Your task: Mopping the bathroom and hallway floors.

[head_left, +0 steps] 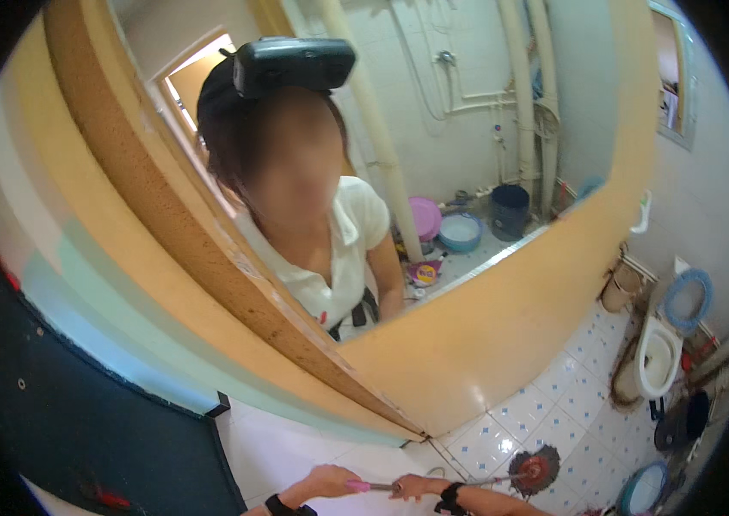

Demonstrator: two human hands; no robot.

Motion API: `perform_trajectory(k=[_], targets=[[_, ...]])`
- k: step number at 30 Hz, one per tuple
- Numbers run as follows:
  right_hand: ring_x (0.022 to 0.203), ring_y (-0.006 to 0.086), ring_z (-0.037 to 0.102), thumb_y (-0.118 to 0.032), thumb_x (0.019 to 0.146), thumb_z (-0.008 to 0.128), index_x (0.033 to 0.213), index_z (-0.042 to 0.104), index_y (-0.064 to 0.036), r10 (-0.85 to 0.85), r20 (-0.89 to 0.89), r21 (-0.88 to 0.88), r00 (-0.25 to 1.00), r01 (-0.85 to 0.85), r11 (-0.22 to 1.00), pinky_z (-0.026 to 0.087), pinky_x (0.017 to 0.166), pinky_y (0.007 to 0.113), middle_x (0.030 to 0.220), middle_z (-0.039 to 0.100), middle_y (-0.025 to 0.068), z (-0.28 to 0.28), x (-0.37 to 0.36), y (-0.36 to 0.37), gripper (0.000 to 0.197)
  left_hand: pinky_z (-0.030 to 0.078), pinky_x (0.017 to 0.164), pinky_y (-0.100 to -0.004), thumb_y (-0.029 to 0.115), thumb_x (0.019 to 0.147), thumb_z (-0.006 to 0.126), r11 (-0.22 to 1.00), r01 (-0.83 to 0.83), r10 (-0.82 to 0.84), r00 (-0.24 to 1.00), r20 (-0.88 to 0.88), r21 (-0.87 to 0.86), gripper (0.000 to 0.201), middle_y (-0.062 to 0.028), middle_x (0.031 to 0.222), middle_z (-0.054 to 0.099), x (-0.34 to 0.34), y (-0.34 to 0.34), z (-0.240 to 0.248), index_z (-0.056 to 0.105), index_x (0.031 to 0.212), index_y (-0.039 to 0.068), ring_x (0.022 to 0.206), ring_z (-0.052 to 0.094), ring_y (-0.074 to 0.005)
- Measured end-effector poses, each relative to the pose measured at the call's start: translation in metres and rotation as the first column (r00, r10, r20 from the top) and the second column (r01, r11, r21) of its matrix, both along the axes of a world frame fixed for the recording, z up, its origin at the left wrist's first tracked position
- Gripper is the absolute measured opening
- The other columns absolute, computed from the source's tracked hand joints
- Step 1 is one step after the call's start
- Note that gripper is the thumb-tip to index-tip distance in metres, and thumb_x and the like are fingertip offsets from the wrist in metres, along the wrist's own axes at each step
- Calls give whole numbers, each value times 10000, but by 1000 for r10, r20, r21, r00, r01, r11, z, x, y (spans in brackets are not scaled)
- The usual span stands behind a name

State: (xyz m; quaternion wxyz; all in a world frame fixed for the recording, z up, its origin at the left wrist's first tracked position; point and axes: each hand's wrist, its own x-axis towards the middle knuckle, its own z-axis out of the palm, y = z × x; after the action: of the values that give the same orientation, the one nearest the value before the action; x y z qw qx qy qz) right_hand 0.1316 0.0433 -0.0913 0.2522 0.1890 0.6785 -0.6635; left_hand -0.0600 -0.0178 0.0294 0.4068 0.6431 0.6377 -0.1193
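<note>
My left hand (332, 482) is closed around the pink grip end of a mop (381, 487), near the lower edge of the view. A short way to the right, my right hand (418, 487) wraps round the same pole. Black bands circle both wrists. The pole stretches rightward, almost level in the picture, to a round mop head (535, 469) with a red centre and dark grey-brown strands. That head lies spread on white floor tiles (515, 419) dotted with small blue squares.
A large mirror (459, 95) in an orange surround fills the upper middle and reflects pipes and basins. At right stand a toilet (658, 359) with a blue seat cover (688, 299), a brownish bin (621, 288), a dark bucket (682, 421) and a blue-rimmed basin (644, 490). A dark panel (80, 387) occupies the left.
</note>
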Motion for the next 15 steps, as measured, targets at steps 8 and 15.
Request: perform_trajectory(k=[8, 15], targets=[[552, 208, 547, -252, 706, 465, 834, 536, -10, -294, -37, 332, 955, 289, 898, 464, 436, 296, 683, 544, 121, -108, 55, -8, 283, 432, 629, -337, 341, 687, 544, 951, 294, -302, 951, 73, 101, 288, -86, 813, 580, 58, 34, -60, 570, 927, 185, 724, 549, -263], [717, 324, 539, -181, 609, 495, 755, 563, -24, -697, -113, 579, 708, 617, 533, 426, 640, 373, 732, 555, 196, -124, 211, 20, 225, 415, 528, -371, 381, 704, 486, 853, 454, -491, 865, 101, 258, 308, -120, 629, 563, 221, 113, -119, 599, 761, 100, 596, 539, -281]])
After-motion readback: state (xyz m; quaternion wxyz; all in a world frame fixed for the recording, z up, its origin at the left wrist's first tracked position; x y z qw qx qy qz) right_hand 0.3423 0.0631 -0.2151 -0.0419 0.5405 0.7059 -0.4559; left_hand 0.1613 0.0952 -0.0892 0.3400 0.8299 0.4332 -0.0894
